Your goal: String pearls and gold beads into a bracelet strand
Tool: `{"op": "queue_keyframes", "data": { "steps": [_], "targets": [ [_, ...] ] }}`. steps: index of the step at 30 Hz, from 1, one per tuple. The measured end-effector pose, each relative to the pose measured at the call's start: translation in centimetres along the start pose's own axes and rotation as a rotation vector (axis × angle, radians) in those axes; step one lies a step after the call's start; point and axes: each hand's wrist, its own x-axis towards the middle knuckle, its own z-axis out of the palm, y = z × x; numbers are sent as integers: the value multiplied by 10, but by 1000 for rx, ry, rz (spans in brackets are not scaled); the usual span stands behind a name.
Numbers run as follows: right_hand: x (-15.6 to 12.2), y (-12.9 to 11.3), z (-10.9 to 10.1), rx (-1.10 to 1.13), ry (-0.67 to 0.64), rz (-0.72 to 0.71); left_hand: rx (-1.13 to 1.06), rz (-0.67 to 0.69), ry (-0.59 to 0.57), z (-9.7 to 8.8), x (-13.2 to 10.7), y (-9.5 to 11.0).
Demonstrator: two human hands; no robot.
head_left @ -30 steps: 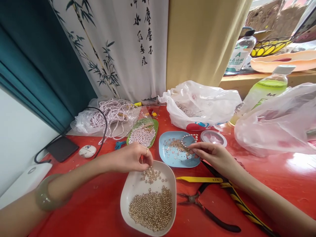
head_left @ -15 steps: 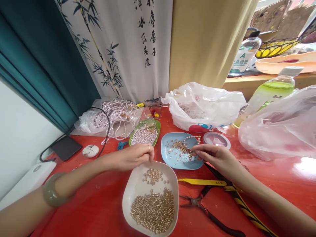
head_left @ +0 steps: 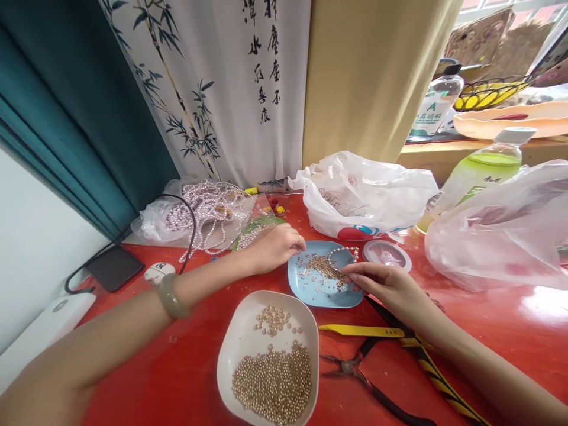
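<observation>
A blue dish (head_left: 310, 290) with small gold pins and a short pearl strand sits mid-table on the red table (head_left: 465, 331). My left hand (head_left: 275, 247) reaches over its left rim, fingers curled in a pinch; what they hold is too small to see. My right hand (head_left: 384, 284) rests at the dish's right edge, fingertips pinched among the gold pins. In front stands a white bowl (head_left: 242, 337) of gold-coloured beads. A green dish of pale pearls (head_left: 251, 232) lies partly hidden behind my left hand.
Pliers (head_left: 368, 378) and yellow tweezers (head_left: 361, 330) lie right of the white bowl. Behind are pearl strands in a bag (head_left: 204, 207), white plastic bags (head_left: 364, 192), a round clear spool (head_left: 386, 253), a green bottle (head_left: 477, 174), a phone (head_left: 114, 267) with cable, and curtains.
My left hand left the white bowl and moved up and right to the blue dish's left rim. My right hand stayed at the dish's right edge.
</observation>
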Motion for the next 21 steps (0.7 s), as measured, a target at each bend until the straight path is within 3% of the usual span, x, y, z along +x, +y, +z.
{"op": "queue_keyframes", "data": {
  "steps": [3, 6, 13, 21],
  "targets": [
    [0, -2, 0, -3, 2, 4, 33, 39, -123, 14, 18, -3],
    [0, -3, 0, -2, -6, -2, 95, 58, -174, 23, 29, -4],
    [0, -1, 0, 10, 2, -9, 363, 144, -279, 20, 36, 4],
    [-1, -3, 0, 29, 1, -13, 195, 159, -145, 21, 42, -3]
  ]
}}
